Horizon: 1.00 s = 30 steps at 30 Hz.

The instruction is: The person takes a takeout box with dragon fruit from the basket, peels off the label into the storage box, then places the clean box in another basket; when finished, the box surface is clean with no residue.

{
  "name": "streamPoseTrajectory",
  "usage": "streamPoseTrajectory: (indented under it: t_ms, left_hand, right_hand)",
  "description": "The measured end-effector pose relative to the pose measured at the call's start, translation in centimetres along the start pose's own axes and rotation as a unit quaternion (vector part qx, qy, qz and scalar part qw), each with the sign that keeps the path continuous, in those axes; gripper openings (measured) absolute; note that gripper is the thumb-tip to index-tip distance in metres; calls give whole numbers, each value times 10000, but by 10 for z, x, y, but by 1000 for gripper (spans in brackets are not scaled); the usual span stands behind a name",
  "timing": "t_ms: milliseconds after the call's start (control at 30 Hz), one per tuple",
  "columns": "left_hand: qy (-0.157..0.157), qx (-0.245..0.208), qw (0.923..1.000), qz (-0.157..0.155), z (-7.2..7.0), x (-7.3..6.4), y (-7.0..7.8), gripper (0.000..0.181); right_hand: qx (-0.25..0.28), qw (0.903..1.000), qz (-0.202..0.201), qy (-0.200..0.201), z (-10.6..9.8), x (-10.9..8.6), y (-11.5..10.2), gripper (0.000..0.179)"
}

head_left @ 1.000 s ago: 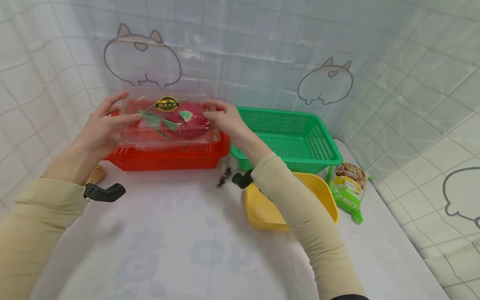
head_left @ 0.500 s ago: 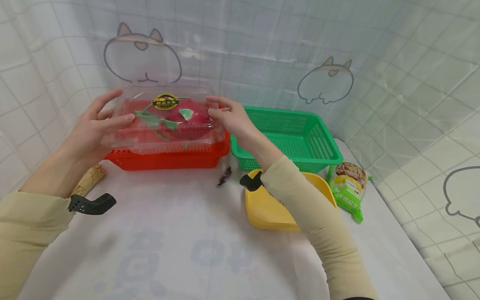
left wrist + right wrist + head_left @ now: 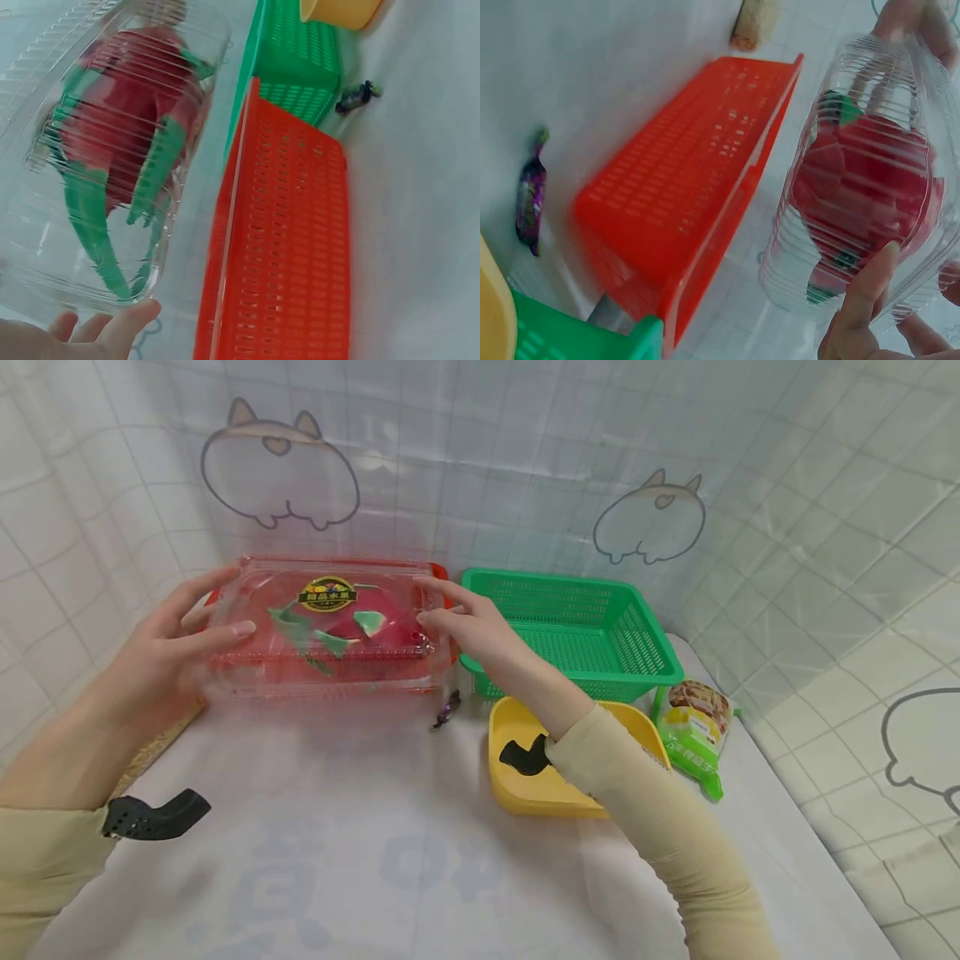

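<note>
Both hands hold a clear plastic clamshell box (image 3: 247, 647) by its two ends, over the red basket (image 3: 292, 247). Through the lid shows a dragon fruit (image 3: 386, 602), pinkish red with green scales. A round black and gold label (image 3: 327, 595) sits on the lid. My left hand (image 3: 161, 647) grips the left end, thumb on top and fingers spread behind. At the right end is my right hand (image 3: 480, 631), thumb and fingers on the edge. In the right wrist view the box (image 3: 780, 270) is raised beside the basket's rim, with a fingertip pressed to its wall.
A green basket (image 3: 570, 647) stands right of the red one, with a yellow basket (image 3: 517, 785) in front. A green snack bag (image 3: 697, 735) lies at the right. One purple wrapped candy (image 3: 447, 710) lies near the baskets. A tan item (image 3: 153, 750) is partly behind the left arm.
The box has come lower in the head view and nearer to me, covering more of the red basket. Both hands moved with it, the left forearm shifting left and down.
</note>
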<state>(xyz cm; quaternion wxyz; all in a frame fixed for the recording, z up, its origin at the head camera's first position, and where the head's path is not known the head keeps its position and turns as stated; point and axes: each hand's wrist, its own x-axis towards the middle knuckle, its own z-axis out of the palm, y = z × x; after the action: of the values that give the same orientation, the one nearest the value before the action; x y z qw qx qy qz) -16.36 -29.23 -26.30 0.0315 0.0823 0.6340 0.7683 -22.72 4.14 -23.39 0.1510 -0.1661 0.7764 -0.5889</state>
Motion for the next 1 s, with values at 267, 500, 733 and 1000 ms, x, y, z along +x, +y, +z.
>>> streamPoseTrajectory:
  t_ms: [267,500,733,1000]
  left_hand:
    - [-137,574,9982,43,1,-23,-12,64]
    - [-106,1815,9833,87,-1,-38,-27,68]
    - [-117,3102,9505,113,-4,-54,-42,70]
    - [-251,3444,9385,-49,-12,-65,-64,68]
  right_hand:
    - [-28,9993,-65,-361,3,-22,14,47]
    - [-57,9978,-243,-607,10,-37,31,53]
    - [-126,9960,-369,-810,20,-47,48,55]
    - [-776,9945,-323,-626,34,-61,70,57]
